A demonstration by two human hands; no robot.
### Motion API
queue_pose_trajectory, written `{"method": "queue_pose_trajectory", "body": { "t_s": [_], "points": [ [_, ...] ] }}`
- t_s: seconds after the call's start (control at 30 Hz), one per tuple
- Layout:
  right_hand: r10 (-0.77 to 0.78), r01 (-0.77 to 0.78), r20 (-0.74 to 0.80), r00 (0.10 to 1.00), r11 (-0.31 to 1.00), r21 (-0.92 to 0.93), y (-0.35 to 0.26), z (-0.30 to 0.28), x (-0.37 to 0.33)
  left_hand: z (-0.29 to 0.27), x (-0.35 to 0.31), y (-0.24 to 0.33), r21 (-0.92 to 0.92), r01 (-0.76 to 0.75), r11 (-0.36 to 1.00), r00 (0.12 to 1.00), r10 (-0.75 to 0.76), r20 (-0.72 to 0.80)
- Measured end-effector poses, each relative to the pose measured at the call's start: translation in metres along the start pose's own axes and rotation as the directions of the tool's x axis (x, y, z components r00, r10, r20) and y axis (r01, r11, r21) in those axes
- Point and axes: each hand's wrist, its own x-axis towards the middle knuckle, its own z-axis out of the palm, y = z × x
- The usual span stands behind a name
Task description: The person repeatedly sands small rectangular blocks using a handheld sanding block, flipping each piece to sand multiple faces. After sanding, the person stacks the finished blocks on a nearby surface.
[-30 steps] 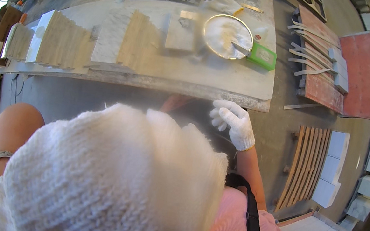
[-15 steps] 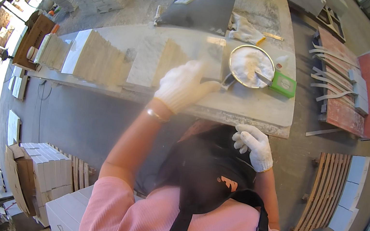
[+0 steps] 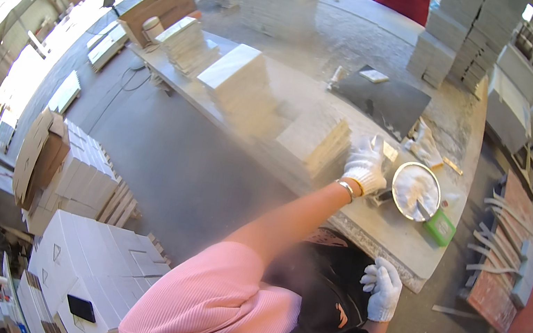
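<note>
My left hand point(image 3: 367, 166), in a white knit glove, reaches over the worktable point(image 3: 402, 242) with fingers stretched out. It is between a short stack of pale marble tiles point(image 3: 313, 138) and a round metal-rimmed pan of white powder point(image 3: 408, 183). A small pale tile point(image 3: 389, 152) shows just past its fingertips; whether they touch it is unclear. A scraper-like blade point(image 3: 423, 210) stands in the powder. Close to my black apron point(image 3: 325, 282), my right hand point(image 3: 381, 291), also gloved, hangs below the table edge with loosely bent fingers and nothing visible in them.
A green box point(image 3: 441, 228) touches the pan. Behind lie a cloth glove point(image 3: 425, 147) and a dark sheet point(image 3: 383, 101). More tile stacks point(image 3: 235, 77) line the table's left. White cartons point(image 3: 90, 271) bearing a phone point(image 3: 81, 308) stand lower left; a red rack point(image 3: 502, 255) is right.
The view has swung left, so the table now runs diagonally. My left hand has come nearer the pan and the tile stack beside it. My right hand stays by the apron.
</note>
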Motion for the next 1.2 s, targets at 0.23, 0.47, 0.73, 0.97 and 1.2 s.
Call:
{"method": "queue_pose_trajectory", "body": {
  "t_s": [0.23, 0.47, 0.73, 0.97, 1.2],
  "points": [
    [-0.034, 0.033, 0.027, 0.999, 0.999, 0.012, 0.004, -0.009, 0.005, -0.065, -0.04, 0.016, -0.11, -0.038, 0.993, 0.998, 0.033, -0.047],
    [-0.048, 0.047, 0.018, 0.999, 0.998, 0.044, 0.004, -0.012, 0.009, -0.206, -0.069, -0.066, 0.152, -0.236, 0.96, 0.834, 0.281, -0.476],
    [-0.004, 0.001, 0.085, 0.996, 1.0, 0.025, -0.008, 0.005, 0.018, -0.323, -0.045, -0.213, 0.354, 0.104, 0.929, 0.842, 0.107, -0.528],
    [0.013, -0.012, 0.065, 0.998, 1.0, -0.022, -0.018, 0.007, 0.012, -0.324, -0.018, -0.28, 0.359, 0.055, 0.932, 0.912, 0.1, -0.399],
    [0.094, -0.093, 0.06, 0.994, 0.995, -0.02, -0.018, 0.015, 0.011, -0.255, -0.06, -0.15, 0.228, -0.433, 0.872, 0.762, 0.489, -0.425]
  ]
}}
